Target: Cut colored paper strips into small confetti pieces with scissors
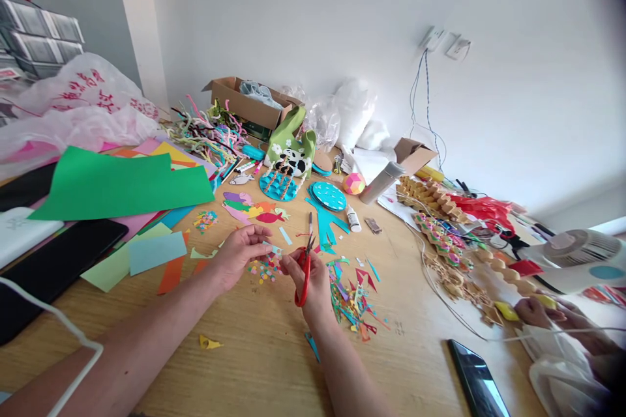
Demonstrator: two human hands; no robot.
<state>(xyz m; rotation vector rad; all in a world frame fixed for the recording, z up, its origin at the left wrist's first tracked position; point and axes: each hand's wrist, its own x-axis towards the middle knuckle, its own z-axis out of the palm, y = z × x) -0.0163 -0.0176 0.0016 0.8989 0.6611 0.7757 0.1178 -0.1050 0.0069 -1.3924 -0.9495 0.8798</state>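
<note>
My left hand (pixel 246 254) pinches one end of a small light blue paper piece (pixel 274 249) above the wooden table. My right hand (pixel 312 279) is closed around red-handled scissors (pixel 304 277), whose blades point up and away, and its thumb and finger are at the other end of the paper piece. Small round confetti (pixel 267 268) lies beneath the hands. A pile of coloured paper scraps (pixel 352 300) is just right of my right hand. Paper fish (pixel 268 216) and a light blue strip (pixel 285 235) lie beyond the hands.
Coloured sheets (pixel 127 182) cover the left side. A panda bag (pixel 292 156), blue discs (pixel 328 196) and a box (pixel 244 104) stand at the back. On the right are a phone (pixel 476 378), a white fan (pixel 577 257) and another person's hands (pixel 542 313) holding something yellow.
</note>
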